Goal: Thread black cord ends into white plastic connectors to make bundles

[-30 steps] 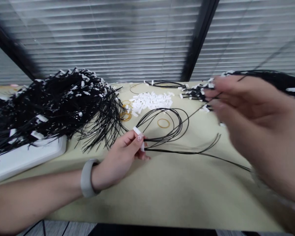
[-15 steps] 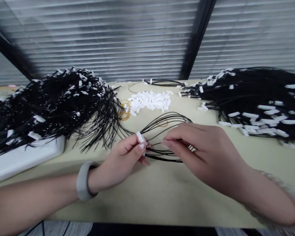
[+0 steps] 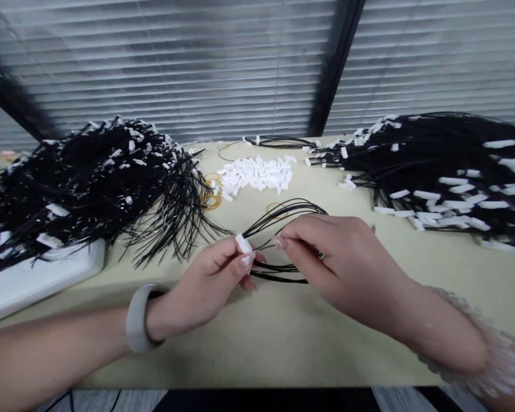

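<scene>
My left hand [image 3: 217, 272] is closed on a white connector housing [image 3: 244, 244], pinched between thumb and fingers. Several black wires [image 3: 278, 216] run out of the housing to the right and curve round in a loop. Just right of the housing, my right hand [image 3: 332, 252] is closed in a pinch on a thin black wire [image 3: 265, 245] close to its end. The lower wires of the loop pass behind my right hand, which hides part of them. Whether that wire's tip is inside the housing, I cannot tell.
Loose white connector housings [image 3: 257, 173] lie in a heap behind my hands, beside yellow rubber bands [image 3: 210, 200]. Black wire piles with white connectors stand left [image 3: 90, 177] and right [image 3: 438, 143]. A white device [image 3: 81, 266] lies under the left pile. Window blinds [image 3: 223, 68] rise behind the table.
My right hand has come slightly closer to the housing, along with the wire in its pinch. The whole view has shifted a little. My left hand keeps its hold.
</scene>
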`<state>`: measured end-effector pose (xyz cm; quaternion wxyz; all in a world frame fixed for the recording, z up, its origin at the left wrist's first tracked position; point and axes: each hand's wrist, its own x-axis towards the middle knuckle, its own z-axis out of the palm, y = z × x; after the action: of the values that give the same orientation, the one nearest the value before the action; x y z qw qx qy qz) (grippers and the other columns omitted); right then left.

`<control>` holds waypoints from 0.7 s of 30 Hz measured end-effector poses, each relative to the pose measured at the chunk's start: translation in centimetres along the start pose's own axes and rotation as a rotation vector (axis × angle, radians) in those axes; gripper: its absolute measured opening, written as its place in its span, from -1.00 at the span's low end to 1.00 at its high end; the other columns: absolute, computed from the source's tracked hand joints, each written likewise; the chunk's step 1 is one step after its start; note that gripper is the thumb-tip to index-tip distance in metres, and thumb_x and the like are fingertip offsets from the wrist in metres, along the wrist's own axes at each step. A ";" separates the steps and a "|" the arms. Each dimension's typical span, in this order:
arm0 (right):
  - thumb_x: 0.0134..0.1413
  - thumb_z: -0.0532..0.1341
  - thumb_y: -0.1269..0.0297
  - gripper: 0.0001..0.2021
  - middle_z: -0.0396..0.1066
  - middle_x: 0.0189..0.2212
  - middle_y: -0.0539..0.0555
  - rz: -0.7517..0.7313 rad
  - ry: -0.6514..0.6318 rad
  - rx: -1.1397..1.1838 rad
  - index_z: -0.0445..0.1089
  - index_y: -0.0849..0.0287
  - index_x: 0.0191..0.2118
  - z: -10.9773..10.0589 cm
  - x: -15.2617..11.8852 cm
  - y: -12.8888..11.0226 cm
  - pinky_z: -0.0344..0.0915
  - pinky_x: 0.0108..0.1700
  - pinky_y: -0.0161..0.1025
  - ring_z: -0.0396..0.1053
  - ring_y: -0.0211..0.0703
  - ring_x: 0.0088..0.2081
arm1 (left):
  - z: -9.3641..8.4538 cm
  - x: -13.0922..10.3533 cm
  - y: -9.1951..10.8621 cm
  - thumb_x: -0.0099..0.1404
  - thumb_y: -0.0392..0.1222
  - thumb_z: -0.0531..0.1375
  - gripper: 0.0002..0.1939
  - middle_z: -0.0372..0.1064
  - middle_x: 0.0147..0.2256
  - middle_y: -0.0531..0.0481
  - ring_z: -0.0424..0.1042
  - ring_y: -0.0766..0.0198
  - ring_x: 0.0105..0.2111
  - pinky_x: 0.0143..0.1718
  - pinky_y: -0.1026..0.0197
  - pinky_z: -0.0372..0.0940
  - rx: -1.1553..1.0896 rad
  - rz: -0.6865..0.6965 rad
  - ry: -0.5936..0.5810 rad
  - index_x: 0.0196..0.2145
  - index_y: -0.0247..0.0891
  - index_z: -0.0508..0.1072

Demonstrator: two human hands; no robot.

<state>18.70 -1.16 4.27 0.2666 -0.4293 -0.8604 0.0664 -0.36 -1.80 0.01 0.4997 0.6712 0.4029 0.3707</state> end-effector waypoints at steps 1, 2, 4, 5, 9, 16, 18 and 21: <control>0.11 0.02 0.36 -0.80 0.35 -0.54 -0.01 0.003 -0.003 0.000 0.32 0.19 -0.46 0.0 0.0 0.0 0.08 -0.44 -0.30 0.25 -0.30 -0.49 | 0.0 0.0 0.0 0.28 -0.19 0.01 -0.84 0.27 -0.42 0.06 0.32 0.42 -0.53 -0.46 0.32 0.27 -0.001 -0.001 0.001 -0.35 -0.31 0.32; 0.11 0.02 0.36 -0.80 0.35 -0.55 -0.01 0.003 -0.007 0.000 0.32 0.19 -0.46 0.0 0.0 0.1 0.07 -0.44 -0.30 0.25 -0.30 -0.49 | 0.0 0.0 0.0 0.29 -0.19 0.01 -0.84 0.27 -0.42 0.06 0.32 0.42 -0.53 -0.46 0.32 0.27 0.003 -0.005 0.000 -0.34 -0.30 0.32; 0.11 0.01 0.36 -0.80 0.34 -0.55 -0.02 -0.001 -0.008 -0.006 0.31 0.19 -0.46 0.1 0.0 0.1 0.06 -0.44 -0.30 0.24 -0.31 -0.49 | 0.0 0.0 -0.1 0.29 -0.20 0.00 -0.84 0.26 -0.46 0.07 0.31 0.42 -0.53 -0.46 0.33 0.26 0.019 -0.016 -0.002 -0.35 -0.30 0.32; 0.11 0.01 0.36 -0.80 0.33 -0.55 -0.02 -0.003 -0.007 -0.008 0.31 0.19 -0.47 0.1 0.0 0.1 0.06 -0.44 -0.30 0.23 -0.32 -0.49 | 0.0 -0.1 -0.1 0.29 -0.20 0.00 -0.84 0.25 -0.47 0.08 0.31 0.42 -0.53 -0.46 0.33 0.26 0.027 -0.024 -0.006 -0.36 -0.30 0.32; 0.10 0.02 0.36 -0.80 0.31 -0.56 -0.03 -0.003 -0.005 0.000 0.30 0.20 -0.48 0.2 0.0 0.2 0.04 -0.44 -0.32 0.20 -0.34 -0.50 | 0.0 -0.1 -0.1 0.29 -0.20 0.00 -0.84 0.25 -0.49 0.10 0.31 0.42 -0.52 -0.46 0.34 0.25 0.059 -0.025 -0.013 -0.38 -0.30 0.31; 0.09 0.01 0.37 -0.82 0.31 -0.55 -0.05 0.016 -0.082 0.025 0.31 0.19 -0.45 0.2 0.1 0.1 0.02 -0.44 -0.33 0.18 -0.35 -0.50 | -0.1 -0.3 -0.2 0.30 -0.19 -0.01 -0.83 0.25 -0.50 0.09 0.30 0.40 -0.52 -0.45 0.32 0.26 0.095 -0.007 -0.031 -0.38 -0.30 0.30; 0.10 0.01 0.37 -0.82 0.30 -0.54 -0.06 0.008 -0.114 0.021 0.31 0.19 -0.45 0.2 0.1 0.1 0.00 -0.44 -0.33 0.17 -0.36 -0.50 | -0.1 -0.3 -0.3 0.30 -0.19 -0.01 -0.82 0.26 -0.50 0.09 0.29 0.40 -0.51 -0.44 0.31 0.25 0.118 0.003 -0.042 -0.40 -0.29 0.30; 0.11 0.01 0.36 -0.81 0.28 -0.55 -0.07 -0.032 -0.148 0.024 0.29 0.19 -0.48 0.2 0.2 0.0 -0.02 -0.44 -0.33 0.14 -0.37 -0.51 | 0.0 -0.2 -0.3 0.30 -0.19 -0.01 -0.81 0.24 -0.54 0.11 0.27 0.40 -0.53 -0.46 0.33 0.23 0.130 0.020 -0.051 -0.43 -0.28 0.30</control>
<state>18.51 -0.99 4.12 0.2084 -0.4061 -0.8836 0.1040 -0.52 -1.93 -0.29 0.4615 0.7154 0.4065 0.3317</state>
